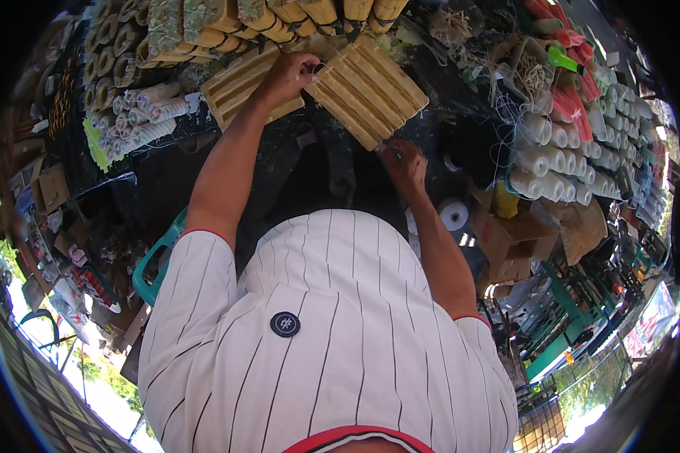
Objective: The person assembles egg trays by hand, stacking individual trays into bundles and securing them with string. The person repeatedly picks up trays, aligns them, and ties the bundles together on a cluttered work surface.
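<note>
A ribbed tan slab (369,89), made of long yellowish sticks bundled side by side into a flat rectangle, is lying tilted on the dark stall table (317,174), straight ahead of the person. About six ridges are showing across its face. The left hand (289,75) is curling closed over the slab's upper left corner, gripping its edge. The right hand (403,164) is pinching shut at the slab's lower corner, fingertips touching the edge; what it is pinching there is too small to make out.

A second ribbed slab (238,83) of the same kind is lying just beside the first, partly under the left forearm. Beyond them, a row of wrapped tan bundles (279,19) is standing along the far edge. To the left, a heap of pale paper-wrapped rolls (147,113) is resting; to the right, roughly a dozen white cylinders (548,162) are stacking in rows, with red and pink sticks (574,83) above. One white tape roll (453,214) is sitting beside open cardboard boxes (517,241).
</note>
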A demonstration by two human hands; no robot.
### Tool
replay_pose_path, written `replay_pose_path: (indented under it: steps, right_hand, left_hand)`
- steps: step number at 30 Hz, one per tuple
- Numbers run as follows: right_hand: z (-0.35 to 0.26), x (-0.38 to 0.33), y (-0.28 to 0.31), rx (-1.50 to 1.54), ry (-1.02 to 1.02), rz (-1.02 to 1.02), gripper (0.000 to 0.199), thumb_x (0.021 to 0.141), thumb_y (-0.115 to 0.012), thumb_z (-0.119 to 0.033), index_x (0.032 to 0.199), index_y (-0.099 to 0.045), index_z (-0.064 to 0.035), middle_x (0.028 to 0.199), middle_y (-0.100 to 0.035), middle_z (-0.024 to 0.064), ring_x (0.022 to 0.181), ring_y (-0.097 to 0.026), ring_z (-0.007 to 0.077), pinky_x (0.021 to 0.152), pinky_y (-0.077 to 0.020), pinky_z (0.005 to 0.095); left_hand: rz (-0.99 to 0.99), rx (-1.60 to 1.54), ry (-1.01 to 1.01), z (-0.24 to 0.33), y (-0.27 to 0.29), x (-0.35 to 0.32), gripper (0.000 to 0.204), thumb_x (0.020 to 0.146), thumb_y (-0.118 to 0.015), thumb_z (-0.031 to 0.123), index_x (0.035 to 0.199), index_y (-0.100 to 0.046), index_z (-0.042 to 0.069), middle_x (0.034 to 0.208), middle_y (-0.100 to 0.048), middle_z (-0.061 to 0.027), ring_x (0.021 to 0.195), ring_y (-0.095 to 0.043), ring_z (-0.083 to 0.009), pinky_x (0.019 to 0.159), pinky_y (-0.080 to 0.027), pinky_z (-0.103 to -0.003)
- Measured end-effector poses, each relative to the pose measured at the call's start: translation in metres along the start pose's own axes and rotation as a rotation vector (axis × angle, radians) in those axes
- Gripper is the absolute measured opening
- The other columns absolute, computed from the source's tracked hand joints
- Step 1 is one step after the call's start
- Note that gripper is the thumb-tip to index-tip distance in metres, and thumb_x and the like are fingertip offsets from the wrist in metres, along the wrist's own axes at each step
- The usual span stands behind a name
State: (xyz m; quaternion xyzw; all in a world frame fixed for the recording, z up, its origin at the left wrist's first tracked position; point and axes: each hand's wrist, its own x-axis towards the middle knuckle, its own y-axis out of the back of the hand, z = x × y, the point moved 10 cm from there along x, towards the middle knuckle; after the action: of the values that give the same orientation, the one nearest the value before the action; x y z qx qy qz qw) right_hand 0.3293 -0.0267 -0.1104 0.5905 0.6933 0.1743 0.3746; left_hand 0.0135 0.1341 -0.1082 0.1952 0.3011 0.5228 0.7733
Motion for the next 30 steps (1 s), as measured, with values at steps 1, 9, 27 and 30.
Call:
replay_pose_path:
  steps: [1,9,27,30]
  right_hand:
    - [-0.002,-0.001,0.001,-0.016,0.010,0.018,0.031,0.092,-0.077,-0.037,0.107,-0.080,-0.0100,0.113,-0.077,0.0129,0.116,-0.068,0.0343,0.102,-0.0461,0.0502]
    - [-0.011,-0.001,-0.001,-0.064,0.061,0.023,0.037,0.091,-0.078,-0.040,0.109,-0.078,-0.0075,0.112,-0.076,0.0129,0.116,-0.066,0.0346,0.101,-0.0450,0.0530]
    - [-0.027,-0.019,0.007,-0.206,0.096,0.059,0.034,0.088,-0.082,-0.033,0.110,-0.076,-0.0074,0.113,-0.075,0.0115,0.115,-0.066,0.0340,0.104,-0.0433,0.0494]
    - [-0.067,-0.023,0.027,-0.281,0.276,0.197,0.028,0.086,-0.082,-0.024,0.107,-0.076,-0.0070,0.109,-0.075,0.0105,0.108,-0.067,0.0328,0.101,-0.0440,0.0493]
  left_hand:
    - [0.008,0.037,0.004,0.003,0.001,0.000,0.044,0.088,-0.083,0.011,0.129,-0.069,-0.002,0.102,-0.075,-0.0111,0.090,-0.069,-0.0192,0.081,-0.056,-0.038]
    - [0.122,-0.027,-0.013,0.003,0.007,-0.008,0.047,0.086,-0.083,0.013,0.129,-0.070,-0.001,0.109,-0.076,-0.0189,0.095,-0.073,-0.0287,0.085,-0.058,-0.043]
    - [0.536,-0.174,-0.040,-0.003,0.044,-0.076,0.045,0.090,-0.082,0.008,0.132,-0.066,0.000,0.107,-0.073,-0.0119,0.095,-0.071,-0.0201,0.084,-0.059,-0.036]
    - [0.723,-0.113,0.146,-0.016,0.053,-0.164,0.041,0.092,-0.083,0.014,0.127,-0.067,0.001,0.102,-0.071,-0.0103,0.090,-0.070,-0.0181,0.080,-0.057,-0.034]
